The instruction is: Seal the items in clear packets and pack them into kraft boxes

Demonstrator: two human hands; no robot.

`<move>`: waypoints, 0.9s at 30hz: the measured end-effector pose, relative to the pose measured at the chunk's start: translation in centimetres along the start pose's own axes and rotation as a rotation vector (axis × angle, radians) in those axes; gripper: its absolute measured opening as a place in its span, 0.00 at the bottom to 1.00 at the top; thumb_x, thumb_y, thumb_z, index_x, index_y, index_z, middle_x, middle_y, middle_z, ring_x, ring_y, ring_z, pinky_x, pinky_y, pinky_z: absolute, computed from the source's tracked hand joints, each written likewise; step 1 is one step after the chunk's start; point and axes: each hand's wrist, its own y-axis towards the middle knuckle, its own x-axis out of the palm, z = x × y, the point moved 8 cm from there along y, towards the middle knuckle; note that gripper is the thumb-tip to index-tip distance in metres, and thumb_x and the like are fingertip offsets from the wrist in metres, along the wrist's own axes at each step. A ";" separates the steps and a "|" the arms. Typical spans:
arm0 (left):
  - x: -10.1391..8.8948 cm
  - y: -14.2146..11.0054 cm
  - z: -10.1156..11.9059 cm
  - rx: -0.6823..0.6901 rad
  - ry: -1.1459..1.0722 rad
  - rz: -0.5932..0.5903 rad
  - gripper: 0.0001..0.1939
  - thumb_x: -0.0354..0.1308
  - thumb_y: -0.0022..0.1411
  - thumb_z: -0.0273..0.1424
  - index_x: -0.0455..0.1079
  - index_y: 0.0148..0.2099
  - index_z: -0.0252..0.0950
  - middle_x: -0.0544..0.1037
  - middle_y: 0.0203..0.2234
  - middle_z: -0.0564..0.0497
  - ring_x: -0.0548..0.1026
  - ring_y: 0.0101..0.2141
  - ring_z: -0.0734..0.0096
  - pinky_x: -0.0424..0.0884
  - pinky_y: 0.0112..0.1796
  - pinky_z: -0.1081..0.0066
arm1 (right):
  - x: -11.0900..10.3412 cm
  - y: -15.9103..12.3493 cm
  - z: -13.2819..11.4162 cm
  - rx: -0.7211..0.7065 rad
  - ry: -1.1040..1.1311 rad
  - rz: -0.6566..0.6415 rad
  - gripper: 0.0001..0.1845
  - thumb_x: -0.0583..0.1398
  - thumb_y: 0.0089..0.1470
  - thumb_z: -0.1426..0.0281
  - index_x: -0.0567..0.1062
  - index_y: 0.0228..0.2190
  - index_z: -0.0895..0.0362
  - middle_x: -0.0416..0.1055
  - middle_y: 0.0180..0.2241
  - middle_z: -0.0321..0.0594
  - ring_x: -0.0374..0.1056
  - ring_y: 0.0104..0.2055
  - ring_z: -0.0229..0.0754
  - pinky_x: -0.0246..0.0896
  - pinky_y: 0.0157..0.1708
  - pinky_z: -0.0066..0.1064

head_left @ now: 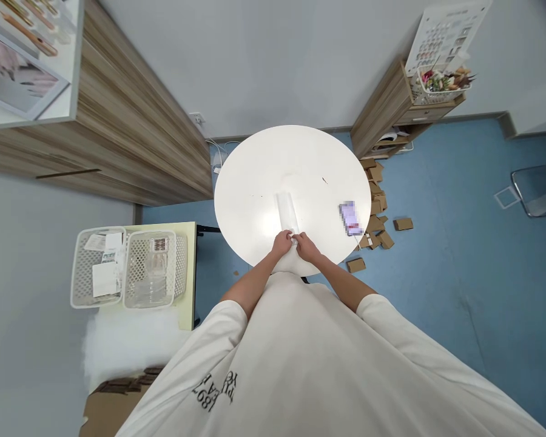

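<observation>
A pale, whitish strip (pixel 286 209), perhaps plastic or paper, lies lengthwise on the round white table (pixel 255 164). At its near end, close to the table's front edge, my left hand (pixel 282 242) has its fingers pinched together. My right hand (pixel 307 247) meets it from the other side, also with closed fingers. Between the fingertips is a small white part of the strip, too small to make out clearly. A blurred purple phone (pixel 350 218) rests on the table to the right of my hands.
Cardboard boxes (pixel 377 206) are heaped on the blue floor beyond the table's right edge. White baskets (pixel 149 270) stand on a side table at left. Wooden cabinets (pixel 141 109) rise at far left, and a small one (pixel 382 109) at right. A chair (pixel 539 188) stands far right.
</observation>
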 end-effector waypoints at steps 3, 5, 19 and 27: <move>-0.7 -1.5 1.9 0.200 0.282 0.057 0.23 0.49 0.65 0.22 0.67 0.61 0.37 0.73 0.55 0.41 0.71 0.55 0.58 0.67 0.55 0.59 | 0.1 0.0 0.0 0.014 -0.081 -0.011 0.30 0.51 0.57 0.81 0.67 0.60 0.56 0.64 0.49 0.47 0.65 0.44 0.45 0.64 0.44 0.34; -0.5 -2.5 2.6 0.315 0.451 0.052 0.27 0.53 0.63 0.23 0.63 0.64 0.38 0.68 0.61 0.41 0.65 0.61 0.53 0.62 0.58 0.56 | 0.1 -0.1 -0.1 0.008 -0.164 -0.005 0.30 0.52 0.57 0.81 0.68 0.60 0.55 0.64 0.49 0.48 0.64 0.47 0.47 0.63 0.46 0.36; 0.1 -2.0 3.1 0.390 0.660 -0.036 0.30 0.54 0.57 0.20 0.59 0.62 0.36 0.68 0.61 0.39 0.64 0.61 0.52 0.56 0.58 0.55 | 0.7 -0.6 0.3 0.018 -0.191 0.030 0.36 0.55 0.51 0.83 0.65 0.60 0.54 0.55 0.59 0.51 0.60 0.53 0.50 0.61 0.50 0.39; -0.9 -3.4 1.6 0.191 0.445 -0.164 0.32 0.60 0.56 0.35 0.62 0.63 0.39 0.74 0.56 0.43 0.70 0.58 0.52 0.54 0.61 0.54 | -0.6 -1.1 -0.9 -0.112 -0.306 0.015 0.20 0.56 0.59 0.76 0.71 0.52 0.54 0.64 0.50 0.48 0.63 0.46 0.48 0.61 0.45 0.36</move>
